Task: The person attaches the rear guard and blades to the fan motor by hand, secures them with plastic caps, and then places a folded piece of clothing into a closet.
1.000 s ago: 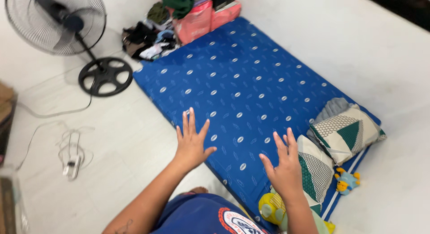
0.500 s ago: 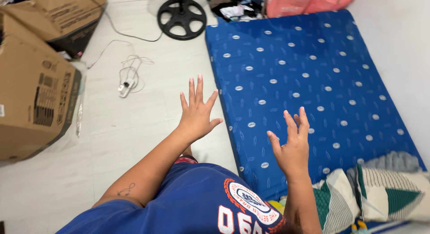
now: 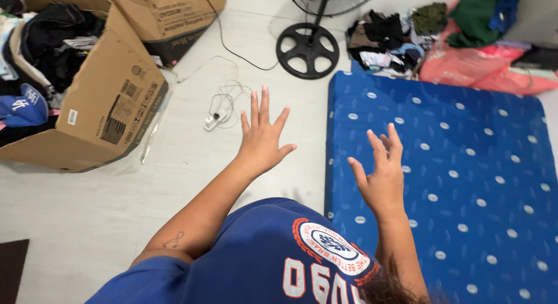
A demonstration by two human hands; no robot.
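Both my hands are raised in front of me, fingers spread, holding nothing. My left hand (image 3: 263, 138) hovers over the pale floor, just left of the mattress edge. My right hand (image 3: 381, 173) hangs above the near left part of the blue mattress (image 3: 465, 164), which has a pattern of small white ovals and lies flat on the floor. My blue printed shirt (image 3: 273, 257) fills the bottom of the view.
A large open cardboard box (image 3: 99, 100) with dark clothes lies at the left, a second box (image 3: 168, 16) behind it. A standing fan's black base (image 3: 307, 50), a white cable and plug (image 3: 218, 115), a clothes heap (image 3: 386, 39) and pink bags (image 3: 482, 68) are beyond.
The view has swung left: pillows and toys have left the frame and the cardboard boxes came in. Both hands stay raised and spread, holding nothing.
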